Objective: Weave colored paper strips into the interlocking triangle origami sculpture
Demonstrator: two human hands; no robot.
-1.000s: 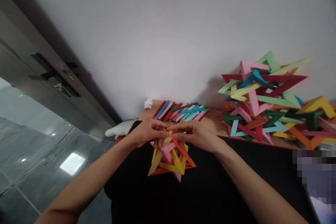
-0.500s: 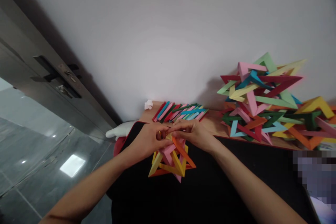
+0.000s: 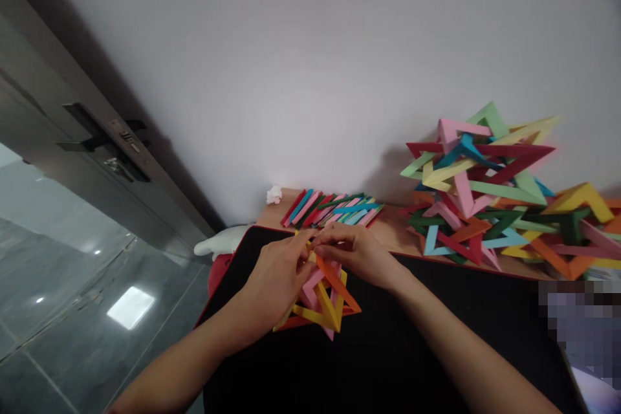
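A folded-paper star model of interlocked yellow, orange and pink strips rests low in front of me, over the black mat. My left hand is closed on its upper left part and covers some of that side. My right hand pinches the top, where an orange strip and a yellow strip meet. Both sets of fingertips come close together there, and the exact joint between them is hidden.
Folded strips in several colours lie in a row by the wall. Finished-looking paper stars are piled at the right. A crumpled white paper sits at the back left corner. A metal door stands on the left.
My left hand has shifted and turned over the model's upper left, now covering more of it. A yellow tip shows above the left fingers. My right hand stays nearly in place, pinching.
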